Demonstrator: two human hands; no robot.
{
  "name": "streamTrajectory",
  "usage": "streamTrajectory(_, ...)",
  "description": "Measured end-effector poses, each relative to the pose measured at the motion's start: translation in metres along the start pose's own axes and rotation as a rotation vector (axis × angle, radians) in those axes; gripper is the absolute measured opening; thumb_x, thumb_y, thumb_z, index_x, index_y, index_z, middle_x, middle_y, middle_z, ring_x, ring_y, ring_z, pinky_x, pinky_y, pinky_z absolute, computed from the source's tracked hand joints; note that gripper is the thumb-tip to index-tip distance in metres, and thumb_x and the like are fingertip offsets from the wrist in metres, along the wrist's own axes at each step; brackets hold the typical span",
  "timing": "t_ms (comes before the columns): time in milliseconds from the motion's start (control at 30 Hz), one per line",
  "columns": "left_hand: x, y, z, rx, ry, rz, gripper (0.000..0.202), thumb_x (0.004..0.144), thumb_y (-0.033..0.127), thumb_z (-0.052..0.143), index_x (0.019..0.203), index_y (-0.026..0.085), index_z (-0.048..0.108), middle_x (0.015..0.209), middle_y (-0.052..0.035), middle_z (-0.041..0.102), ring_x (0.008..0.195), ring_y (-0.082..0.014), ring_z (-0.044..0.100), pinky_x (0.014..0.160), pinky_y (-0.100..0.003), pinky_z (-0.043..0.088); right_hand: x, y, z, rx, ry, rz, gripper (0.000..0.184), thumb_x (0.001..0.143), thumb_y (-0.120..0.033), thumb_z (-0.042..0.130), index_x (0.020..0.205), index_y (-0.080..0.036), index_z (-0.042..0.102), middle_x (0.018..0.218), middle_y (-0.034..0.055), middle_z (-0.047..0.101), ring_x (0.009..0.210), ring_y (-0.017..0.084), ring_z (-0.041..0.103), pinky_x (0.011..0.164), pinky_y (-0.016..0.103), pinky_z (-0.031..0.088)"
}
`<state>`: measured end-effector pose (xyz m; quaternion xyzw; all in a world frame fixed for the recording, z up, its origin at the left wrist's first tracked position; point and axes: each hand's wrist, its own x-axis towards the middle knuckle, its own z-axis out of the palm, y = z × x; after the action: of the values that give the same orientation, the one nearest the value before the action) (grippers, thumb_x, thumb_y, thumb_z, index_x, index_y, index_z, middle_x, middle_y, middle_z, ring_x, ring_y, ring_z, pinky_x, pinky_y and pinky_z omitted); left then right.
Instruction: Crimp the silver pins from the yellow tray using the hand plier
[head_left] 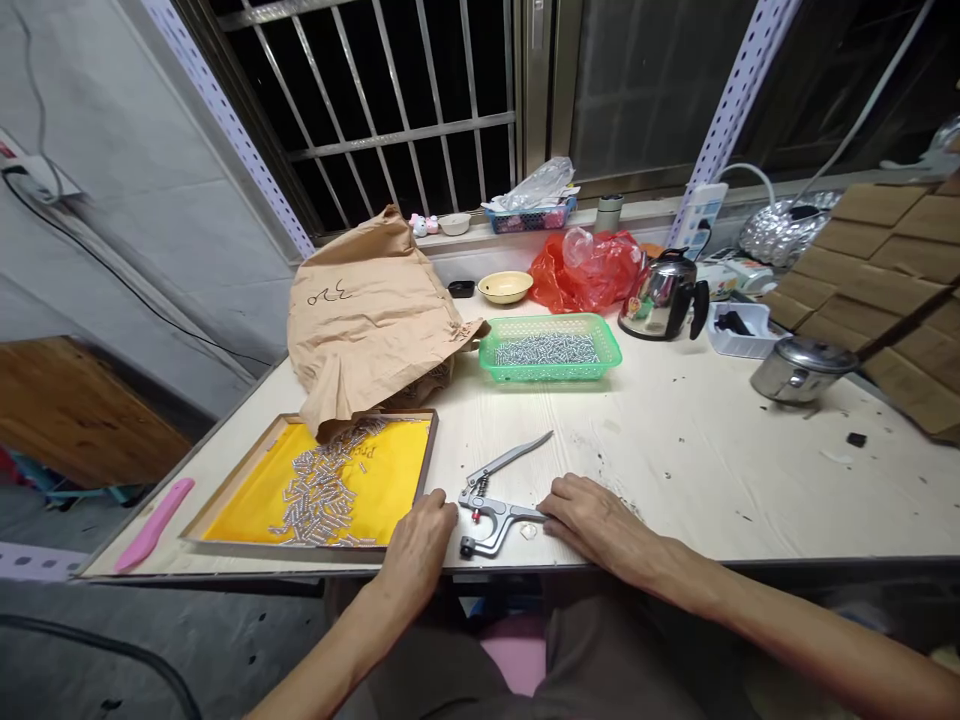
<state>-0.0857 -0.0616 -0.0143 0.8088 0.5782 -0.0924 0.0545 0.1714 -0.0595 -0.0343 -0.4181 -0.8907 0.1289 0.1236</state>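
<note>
Pliers: bare metal, handles spread, flat on the worktop between both hands, presumably for easy reach.
Left hand: beside the pliers' head, fingers curled; whether the grip pinches anything, cannot tell.
Right hand: fingers at the lower handle's end, apparently steadying it; grip closure cannot be confirmed.
Tray: shallow, yellow-lined, holding loose, slim metal pieces.
Basket: green perforated plastic, containing small metallic pieces.
Bag: creased brown paper, overhanging the tray.

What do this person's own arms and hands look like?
The left hand and right hand are bare, with no gloves or wristwatch showing. The left forearm and right forearm are uncovered too, with no sleeves showing.
</note>
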Motion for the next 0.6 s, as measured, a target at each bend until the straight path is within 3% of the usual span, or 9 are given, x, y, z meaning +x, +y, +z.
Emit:
streamTrajectory(100,0.005,-0.002,0.000,-0.105,0.046,-0.021,0.015,0.083,0.015,0.045,0.077,0.017,0.058,0.085,-0.0070,0.059,0.079,-0.0195,0.058,0.068,-0.028,0.040,0.000,0.003,0.000,-0.018,0.002,-0.004,0.017,0.093,-0.022,0.045,0.089,-0.017,0.061,0.087,0.0052,0.058,0.080,0.018,0.050,0.072,0.030,0.037)
streamTrajectory(200,0.008,0.001,-0.003,-0.458,0.072,-0.179,0.014,0.081,0.022,0.048,0.072,0.018,0.058,0.070,-0.0034,0.059,0.065,-0.0149,0.057,0.059,-0.024,0.040,0.000,0.009,0.000,-0.060,0.031,0.002,0.019,0.094,-0.020,0.044,0.083,-0.017,0.060,0.085,0.0049,0.057,0.079,0.017,0.050,0.071,0.030,0.035)
streamTrajectory(333,0.008,0.008,-0.005,-1.178,-0.105,-0.400,0.025,0.073,0.041,0.058,0.073,0.015,0.056,0.059,0.0011,0.057,0.037,-0.0053,0.039,0.037,-0.018,0.028,0.000,0.018,-0.002,-0.095,0.063,0.040,0.018,0.093,-0.020,0.047,0.082,-0.017,0.060,0.084,0.0047,0.057,0.078,0.017,0.049,0.069,0.029,0.034)
streamTrajectory(400,0.007,0.013,-0.004,-1.393,-0.174,-0.442,0.034,0.064,0.046,0.065,0.069,0.014,0.055,0.054,0.0034,0.054,0.034,-0.0021,0.032,0.033,-0.016,0.021,0.000,0.019,-0.003,-0.106,0.061,0.046,0.017,0.092,-0.020,0.047,0.082,-0.017,0.061,0.083,0.0049,0.057,0.077,0.016,0.049,0.068,0.029,0.035)
streamTrajectory(500,0.007,0.020,-0.001,-1.508,-0.220,-0.489,0.039,0.054,0.047,0.072,0.062,0.014,0.052,0.049,0.0054,0.050,0.033,-0.0006,0.030,0.031,-0.015,0.017,0.000,0.018,-0.003,-0.121,0.055,0.056,0.018,0.092,-0.019,0.047,0.081,-0.016,0.061,0.083,0.0051,0.057,0.075,0.016,0.050,0.067,0.029,0.035)
streamTrajectory(600,0.008,0.025,0.002,-1.516,-0.211,-0.506,0.039,0.053,0.046,0.073,0.060,0.014,0.052,0.046,0.0057,0.050,0.031,-0.0006,0.031,0.031,-0.015,0.017,0.000,0.016,-0.003,-0.130,0.057,0.063,0.018,0.093,-0.019,0.046,0.082,-0.017,0.060,0.083,0.0049,0.057,0.076,0.016,0.051,0.068,0.029,0.036)
